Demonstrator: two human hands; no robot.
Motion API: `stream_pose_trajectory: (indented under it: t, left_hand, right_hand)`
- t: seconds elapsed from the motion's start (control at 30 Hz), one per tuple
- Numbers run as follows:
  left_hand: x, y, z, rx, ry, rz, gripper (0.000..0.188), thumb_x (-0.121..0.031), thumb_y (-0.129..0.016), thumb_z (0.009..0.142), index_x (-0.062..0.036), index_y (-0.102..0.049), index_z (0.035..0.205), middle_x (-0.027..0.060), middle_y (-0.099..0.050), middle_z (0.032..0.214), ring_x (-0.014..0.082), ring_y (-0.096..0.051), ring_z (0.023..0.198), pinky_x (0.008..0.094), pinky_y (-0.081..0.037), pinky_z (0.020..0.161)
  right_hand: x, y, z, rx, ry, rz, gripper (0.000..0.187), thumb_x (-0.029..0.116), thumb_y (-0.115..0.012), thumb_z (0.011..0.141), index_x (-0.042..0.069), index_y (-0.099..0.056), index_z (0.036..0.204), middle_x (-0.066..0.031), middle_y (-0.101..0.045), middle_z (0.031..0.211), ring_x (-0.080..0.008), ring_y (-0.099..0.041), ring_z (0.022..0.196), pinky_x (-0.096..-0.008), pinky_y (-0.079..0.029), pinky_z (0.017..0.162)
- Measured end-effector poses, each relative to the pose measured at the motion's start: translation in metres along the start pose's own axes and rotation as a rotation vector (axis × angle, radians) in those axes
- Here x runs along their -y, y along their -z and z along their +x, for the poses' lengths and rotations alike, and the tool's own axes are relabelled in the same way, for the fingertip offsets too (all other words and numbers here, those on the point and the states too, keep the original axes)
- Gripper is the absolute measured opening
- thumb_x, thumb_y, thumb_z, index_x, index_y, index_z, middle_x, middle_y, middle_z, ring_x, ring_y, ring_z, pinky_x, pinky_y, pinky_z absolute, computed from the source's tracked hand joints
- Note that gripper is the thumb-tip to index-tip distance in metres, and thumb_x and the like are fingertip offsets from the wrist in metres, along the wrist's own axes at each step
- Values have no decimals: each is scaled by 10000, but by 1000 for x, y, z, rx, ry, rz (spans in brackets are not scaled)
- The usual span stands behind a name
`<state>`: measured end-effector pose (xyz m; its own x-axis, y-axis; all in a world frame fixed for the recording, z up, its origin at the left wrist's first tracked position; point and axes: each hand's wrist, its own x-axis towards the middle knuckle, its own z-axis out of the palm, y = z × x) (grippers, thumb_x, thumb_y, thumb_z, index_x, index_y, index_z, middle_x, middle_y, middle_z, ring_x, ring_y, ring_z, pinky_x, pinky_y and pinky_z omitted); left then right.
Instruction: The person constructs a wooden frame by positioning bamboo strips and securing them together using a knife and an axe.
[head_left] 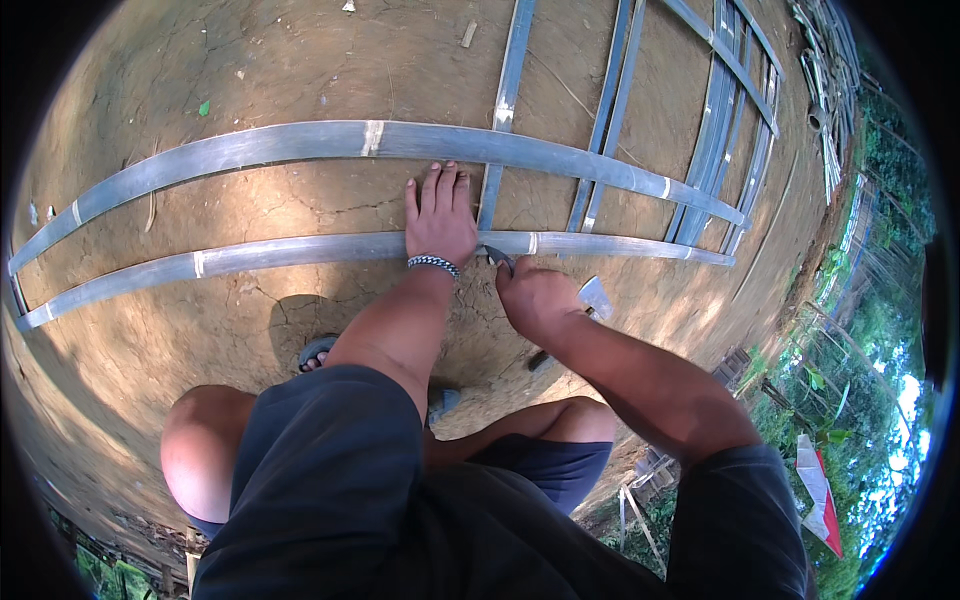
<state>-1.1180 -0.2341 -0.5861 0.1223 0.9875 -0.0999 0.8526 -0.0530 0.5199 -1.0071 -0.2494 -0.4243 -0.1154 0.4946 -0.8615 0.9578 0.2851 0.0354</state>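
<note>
Nearby, the right hand (540,298) grips a small dark tool (499,257), its tip by the near strip (330,248). The left hand (442,222) lies flat with its heel over that strip, fingertips by the far strip (250,148); crosswise strips (512,70) stretch away over dirt (350,60).

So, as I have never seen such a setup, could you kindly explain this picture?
There is no machine here: a fisheye camera on a person's head looks down past their own body, bending straight edges. On the earth lie a near strip and a far strip, both long and grey, with cross strips at upper right. The bare left hand spreads over the near strip; the right hand grips a small dark blade at that strip's edge.
</note>
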Motion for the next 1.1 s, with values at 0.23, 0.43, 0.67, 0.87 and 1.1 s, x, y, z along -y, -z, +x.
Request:
stream_pose_trajectory:
  t: [0.23, 0.43, 0.67, 0.87, 1.1]
  left_hand:
    - [3, 1, -1, 60, 14, 56, 466, -244, -517, 927, -110, -566, 1370, 53, -453, 1526, 241, -346, 1462, 549, -186, 1220]
    - [-1, 4, 2, 45, 0, 38, 480, -227, -537, 907, -107, -558, 1371, 57, -463, 1515, 256, -357, 1455, 556, -204, 1213]
    - [2, 3, -2, 35, -20, 47, 440, -212, -548, 901, -109, -578, 1328, 55, -470, 1509, 253, -368, 1450, 566, -225, 1202]
    - [3, 6, -2, 23, -12, 54, 426, -205, -548, 907, -106, -581, 1320, 58, -474, 1501, 257, -360, 1452, 563, -221, 1204]
    - [-1, 3, -1, -41, -33, 40, 396, -177, -554, 907, -100, -603, 1293, 63, -490, 1478, 268, -380, 1434, 559, -249, 1191]
  right_hand:
    - [-5, 22, 13, 211, -472, 1011, 290, 143, -578, 931, 33, -650, 1189, -209, -662, 1103, -341, -732, 905, -416, -591, 695]
    - [-19, 0, 22, 87, -341, 975, 318, 164, -598, 922, 78, -681, 1216, -212, -655, 1202, -315, -717, 1029, -414, -581, 749]
    - [13, 32, 17, 189, 21, -153, 319, 148, -580, 923, 13, -676, 1196, -226, -679, 1138, -317, -701, 1084, -442, -576, 831]
    - [-10, -24, 25, -60, -159, 556, 250, 174, -568, 952, 87, -686, 1155, -209, -685, 1025, -289, -740, 936, -417, -581, 689]
    - [6, -3, 6, 6, -10, -27, 307, 164, -589, 927, 38, -682, 1192, -225, -679, 1081, -338, -725, 992, -409, -589, 757]
